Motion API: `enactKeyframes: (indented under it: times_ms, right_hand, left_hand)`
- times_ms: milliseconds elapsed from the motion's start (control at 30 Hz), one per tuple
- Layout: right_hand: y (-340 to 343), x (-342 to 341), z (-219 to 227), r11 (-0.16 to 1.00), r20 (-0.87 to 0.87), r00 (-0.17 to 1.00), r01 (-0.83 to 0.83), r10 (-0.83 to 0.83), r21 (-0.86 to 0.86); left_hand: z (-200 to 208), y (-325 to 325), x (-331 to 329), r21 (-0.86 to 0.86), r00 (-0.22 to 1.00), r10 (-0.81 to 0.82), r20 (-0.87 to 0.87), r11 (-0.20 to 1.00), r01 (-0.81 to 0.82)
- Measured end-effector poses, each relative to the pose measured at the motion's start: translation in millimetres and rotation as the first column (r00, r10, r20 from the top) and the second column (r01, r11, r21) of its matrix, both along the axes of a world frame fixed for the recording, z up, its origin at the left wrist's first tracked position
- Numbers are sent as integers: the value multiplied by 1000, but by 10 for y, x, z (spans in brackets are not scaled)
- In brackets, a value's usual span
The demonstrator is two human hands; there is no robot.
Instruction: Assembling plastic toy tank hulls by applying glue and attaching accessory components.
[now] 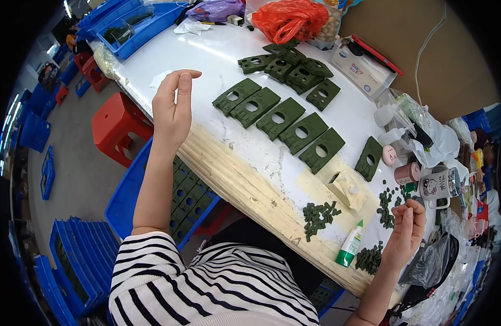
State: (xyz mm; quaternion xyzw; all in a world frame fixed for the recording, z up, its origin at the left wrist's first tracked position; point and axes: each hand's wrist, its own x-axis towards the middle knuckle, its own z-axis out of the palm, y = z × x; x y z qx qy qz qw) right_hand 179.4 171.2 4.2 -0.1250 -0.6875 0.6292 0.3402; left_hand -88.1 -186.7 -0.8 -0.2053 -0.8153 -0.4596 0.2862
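Note:
My left hand (174, 111) is raised over the table's left edge, thumb apart from the bent fingers, with nothing visible in it. Nearest to it is a slanting row of several dark green plastic model-tank hull pieces (280, 117), each with a round hole. On the right, my right hand (405, 236) has thumb and fingertips pinched together; anything between them is too small to make out. Around that hand lie heaps of small green plastic parts (369, 259) and a white-and-green glue bottle (350, 247). A single hull piece (369, 158) lies farther off, beyond a cream-coloured block (348, 190).
More hull pieces (302, 76) are stacked at the back, before a red plastic bag (288, 20) and a tissue box (364, 68). Cups (438, 185) and clear bags crowd the right side. A blue crate (125, 195) of hull pieces stands below the left edge, near a red stool (117, 127).

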Motion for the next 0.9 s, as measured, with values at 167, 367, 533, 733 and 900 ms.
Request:
enactKeyframes:
  times_ms: [167, 367, 533, 733, 900]
  right_hand:
    - [14, -1, -10, 1000, 8, 1000, 11, -11, -6]
    - [23, -6, -21, 1000, 12, 1000, 8, -8, 5]
    - [25, -10, -21, 1000, 22, 1000, 10, -11, 18]
    - [8, -1, -15, 999, 25, 999, 24, -26, 46]
    - [5, 6, -10, 998, 29, 999, 25, -27, 55]
  left_hand:
    - [50, -4, 48, 81, 999, -36, -30, 996, 38]
    - [-26, 172, 281, -79, 982, -143, 121, 985, 153]
    - [-107, 270, 286, -285, 981, -158, 110, 941, 183]
    - [33, 277, 202, -218, 968, -162, 193, 955, 203]
    - [96, 129, 7, -8, 977, -124, 173, 992, 127]
